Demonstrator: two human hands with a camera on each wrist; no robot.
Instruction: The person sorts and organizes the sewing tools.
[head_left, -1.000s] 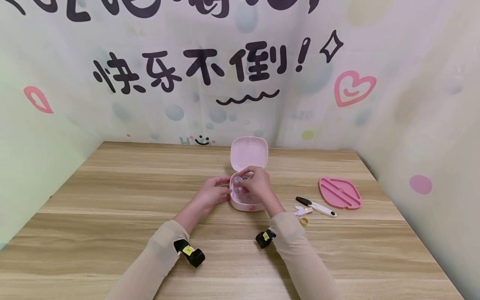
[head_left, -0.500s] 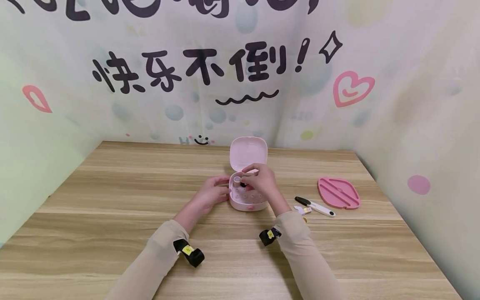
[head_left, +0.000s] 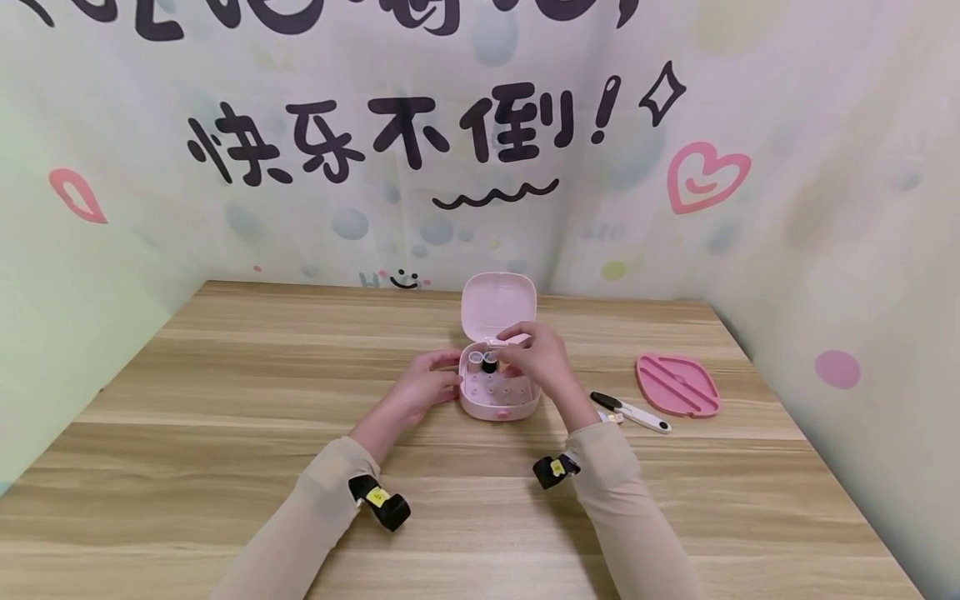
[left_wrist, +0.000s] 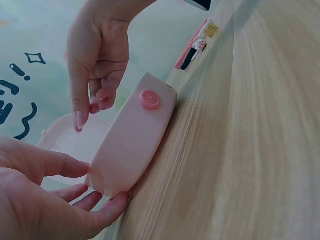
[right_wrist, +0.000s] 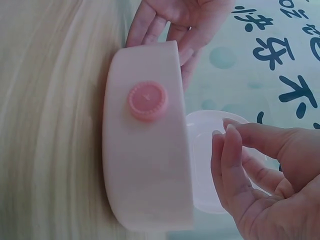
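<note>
A pink box [head_left: 498, 412] stands on the table with its lid [head_left: 498, 304] raised at the back. Rows of small pegs show on its floor. Two small spools sit upright at the back left inside, one pale [head_left: 476, 362] and one black [head_left: 490, 364]. My left hand [head_left: 422, 386] steadies the box's left side; in the left wrist view its fingertips touch the wall, thumb apart. Above the box's right part hovers my right hand [head_left: 542, 357], fingers bent, tips close together above the rim. Nothing shows between them in the right wrist view [right_wrist: 270, 170].
Right of the box lie a slim white-and-black tool [head_left: 632, 412] and a pink leaf-shaped tray [head_left: 678, 385] with slots. A small white piece [head_left: 613, 416] is partly behind the right sleeve. A gold ring-like thing [left_wrist: 212, 30] shows in the left wrist view. A printed cloth hangs behind.
My right hand has moved right from over the two spools, so both now show. The left hand and the box have stayed put.
</note>
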